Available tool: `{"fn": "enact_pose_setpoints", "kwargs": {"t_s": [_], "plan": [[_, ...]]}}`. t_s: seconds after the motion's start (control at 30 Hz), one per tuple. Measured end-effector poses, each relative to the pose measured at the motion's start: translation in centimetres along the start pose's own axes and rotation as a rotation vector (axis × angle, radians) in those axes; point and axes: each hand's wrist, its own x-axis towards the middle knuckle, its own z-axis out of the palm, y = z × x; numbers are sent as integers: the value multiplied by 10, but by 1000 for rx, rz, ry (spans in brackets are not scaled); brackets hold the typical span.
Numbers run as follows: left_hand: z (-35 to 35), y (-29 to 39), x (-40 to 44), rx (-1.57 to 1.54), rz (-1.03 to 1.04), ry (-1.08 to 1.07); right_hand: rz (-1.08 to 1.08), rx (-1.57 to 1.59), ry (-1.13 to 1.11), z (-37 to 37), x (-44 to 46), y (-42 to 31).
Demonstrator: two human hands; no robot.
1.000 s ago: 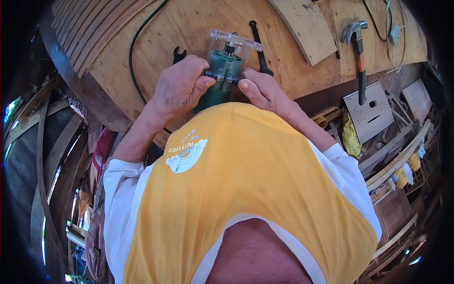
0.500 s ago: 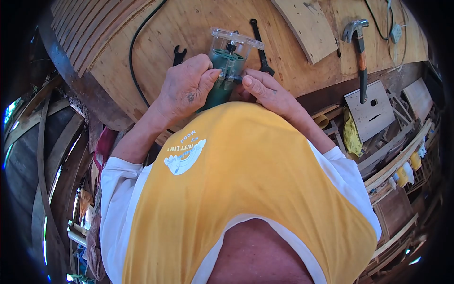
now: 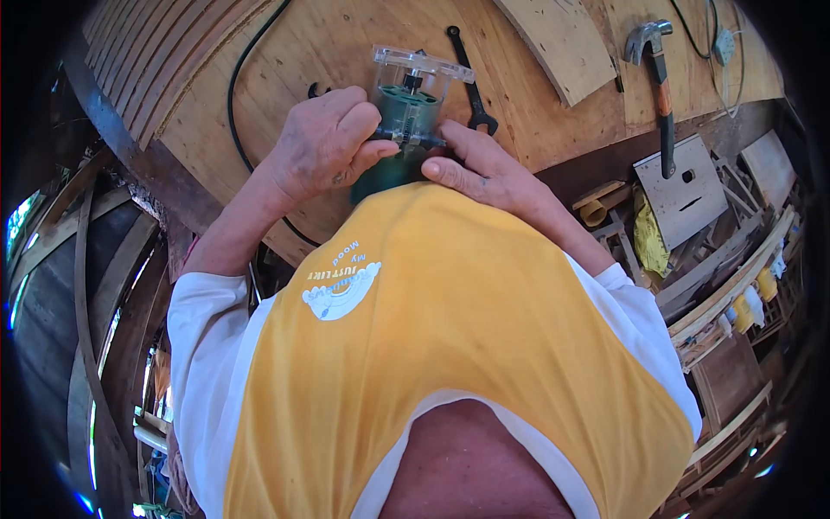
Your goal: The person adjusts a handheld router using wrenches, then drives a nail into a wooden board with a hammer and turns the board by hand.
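Note:
A trim router (image 3: pixel 399 112) with a green body and a clear plastic base stands at the edge of the workbench, against my shirt. Its base and black collet point away from me. My left hand (image 3: pixel 330 138) is closed at the router's left side, its thumb by the clamp screw (image 3: pixel 405 137) that crosses the body. On the other side, my right hand (image 3: pixel 480 164) holds the body near the screw's dark right end, thumb below and index finger above. Whether the fingertips grip the screw itself is hard to see.
On the plywood bench (image 3: pixel 536 130) lie an open-end wrench (image 3: pixel 318 89), a black spanner (image 3: pixel 471 82), a curved board (image 3: pixel 562 52) and a claw hammer (image 3: pixel 661 95) overhanging the edge. A black cable (image 3: pixel 232 95) runs on the left. Wood scraps (image 3: pixel 726 251) fill the right side.
My left hand has rolled over and its thumb has moved down along the clamp screw. My right thumb has shifted lower, away from the index finger. The router has moved slightly left in view.

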Motion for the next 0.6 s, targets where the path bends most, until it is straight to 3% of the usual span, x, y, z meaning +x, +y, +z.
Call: {"fn": "enact_pose_setpoints", "kwargs": {"t_s": [0.23,0.53,0.6], "plan": [[5,22,1,-293,-291,58,-23,63,32,9,5,4],[5,45,4,-368,-593,40,-1,-16,149,18,-3,6],[8,41,1,-254,-497,70,17,-87,174,18,-3,4]]}}
